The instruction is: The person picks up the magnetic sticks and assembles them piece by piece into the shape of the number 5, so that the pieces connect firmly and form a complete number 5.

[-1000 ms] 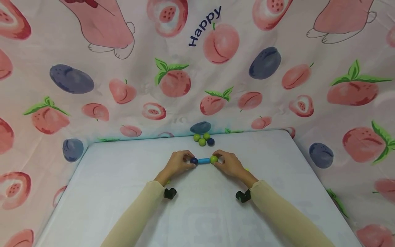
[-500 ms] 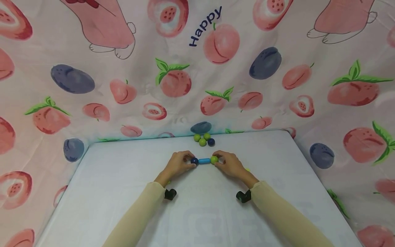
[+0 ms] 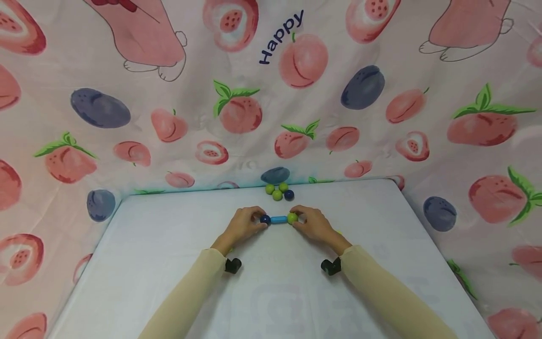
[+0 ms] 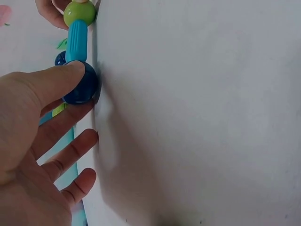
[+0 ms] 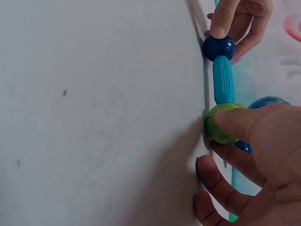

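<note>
A ribbed light-blue rod [image 3: 279, 220] joins a dark blue ball [image 3: 265, 220] at its left end to a green ball [image 3: 292, 218] at its right end, the whole piece lying level. My left hand [image 3: 245, 223] pinches the dark blue ball between thumb and forefinger; in the left wrist view the thumb covers part of that ball [image 4: 83, 89]. On the other side my right hand [image 3: 314, 223] pinches the green ball, and the right wrist view shows the thumb across that ball [image 5: 221, 134]. The remaining fingers of both hands are spread loosely.
Behind the hands, several loose green balls [image 3: 277, 195] and a dark blue ball [image 3: 289, 195] sit near the back edge of the white table [image 3: 279, 282]. Bits of yellow show beside the right wrist and under the left. A fruit-printed cloth [image 3: 186, 94] hangs behind the table.
Both hands keep their hold on the two balls. The joined piece has barely moved; any shift in the view is slight.
</note>
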Demonstrator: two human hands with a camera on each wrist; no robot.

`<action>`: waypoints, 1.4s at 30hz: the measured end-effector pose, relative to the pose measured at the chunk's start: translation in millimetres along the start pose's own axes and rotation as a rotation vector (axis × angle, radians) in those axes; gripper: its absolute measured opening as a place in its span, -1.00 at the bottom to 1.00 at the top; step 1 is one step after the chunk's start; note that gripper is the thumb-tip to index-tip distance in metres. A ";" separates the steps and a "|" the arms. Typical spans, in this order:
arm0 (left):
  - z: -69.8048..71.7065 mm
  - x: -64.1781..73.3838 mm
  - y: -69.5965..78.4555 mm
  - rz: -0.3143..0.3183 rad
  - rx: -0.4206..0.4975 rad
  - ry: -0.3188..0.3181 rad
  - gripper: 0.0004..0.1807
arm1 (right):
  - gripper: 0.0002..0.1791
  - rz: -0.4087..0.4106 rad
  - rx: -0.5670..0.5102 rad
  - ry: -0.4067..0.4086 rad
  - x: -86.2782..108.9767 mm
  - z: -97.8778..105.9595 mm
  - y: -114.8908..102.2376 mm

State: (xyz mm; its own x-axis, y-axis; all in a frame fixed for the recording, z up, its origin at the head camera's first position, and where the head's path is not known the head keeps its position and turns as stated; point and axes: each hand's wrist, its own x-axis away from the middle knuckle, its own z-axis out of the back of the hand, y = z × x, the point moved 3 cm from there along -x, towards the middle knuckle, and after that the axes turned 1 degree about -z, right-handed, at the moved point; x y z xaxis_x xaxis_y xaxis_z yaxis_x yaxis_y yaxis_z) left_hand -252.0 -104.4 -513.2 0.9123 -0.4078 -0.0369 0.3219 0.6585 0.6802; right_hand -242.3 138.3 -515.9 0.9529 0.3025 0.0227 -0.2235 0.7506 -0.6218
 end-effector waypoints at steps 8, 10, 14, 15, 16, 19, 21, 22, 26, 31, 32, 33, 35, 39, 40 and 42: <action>4.8 -2.7 -1.1 0.036 -0.030 0.047 -0.68 | -0.60 -0.006 0.002 0.006 -8.2 0.2 -6.0; 5.3 -4.6 -2.7 0.045 -0.031 0.059 -0.67 | -0.61 -0.007 0.005 0.014 -10.5 -0.5 -7.1; 7.3 -8.5 -4.4 0.050 -0.043 0.090 -0.67 | -0.61 -0.011 -0.001 0.026 -16.2 -2.0 -7.5; 8.1 -9.4 -4.3 0.051 -0.044 0.095 -0.67 | -0.61 -0.011 -0.004 0.029 -17.8 -2.2 -7.5; 8.8 -10.4 -4.1 0.053 -0.047 0.100 -0.67 | -0.61 -0.012 -0.007 0.030 -19.4 -2.3 -7.5; 10.3 -12.6 -4.1 0.059 -0.045 0.110 -0.67 | -0.60 -0.014 -0.009 0.033 -23.6 -2.9 -7.5; 10.6 -14.1 -4.9 0.068 -0.044 0.110 -0.66 | -0.61 -0.024 -0.013 0.036 -25.4 -2.9 -7.6; 10.6 -14.7 -5.1 0.070 -0.044 0.110 -0.66 | -0.62 -0.027 -0.013 0.037 -26.0 -3.0 -7.6; 10.1 -18.3 -7.0 0.064 -0.055 0.110 -0.65 | -0.62 -0.043 -0.012 0.038 -27.3 -2.5 -7.8; 9.9 -20.8 -8.6 0.056 -0.056 0.110 -0.64 | -0.62 -0.041 -0.004 0.038 -28.7 -1.4 -7.8; 9.9 -20.9 -8.9 0.054 -0.053 0.107 -0.63 | -0.62 -0.039 0.000 0.039 -29.1 -1.2 -7.7; 10.0 -20.7 -9.2 0.053 -0.050 0.103 -0.61 | -0.62 -0.039 0.003 0.037 -29.6 -1.1 -7.4; 10.3 -19.4 -9.7 0.045 -0.046 0.090 -0.57 | -0.62 -0.037 0.010 0.032 -30.3 -0.7 -7.2; 14.5 -13.8 -9.8 0.029 -0.042 0.046 -0.47 | -0.62 -0.041 0.013 0.015 -30.7 -0.4 -6.6; 16.6 -11.6 -9.3 0.026 -0.040 0.035 -0.46 | -0.62 -0.042 0.011 0.012 -30.6 -0.2 -6.5; 21.8 -7.1 -8.2 0.015 -0.039 0.014 -0.45 | -0.62 -0.045 0.014 0.007 -30.8 0.1 -6.3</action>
State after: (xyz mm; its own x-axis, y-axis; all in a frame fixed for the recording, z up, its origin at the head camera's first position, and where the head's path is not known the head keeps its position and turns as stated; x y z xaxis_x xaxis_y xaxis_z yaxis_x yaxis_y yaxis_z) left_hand -266.6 -120.7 -502.6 0.9203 -0.3893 -0.0377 0.3181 0.6889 0.6513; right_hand -270.2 124.3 -512.6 0.9635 0.2640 0.0448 -0.1831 0.7717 -0.6091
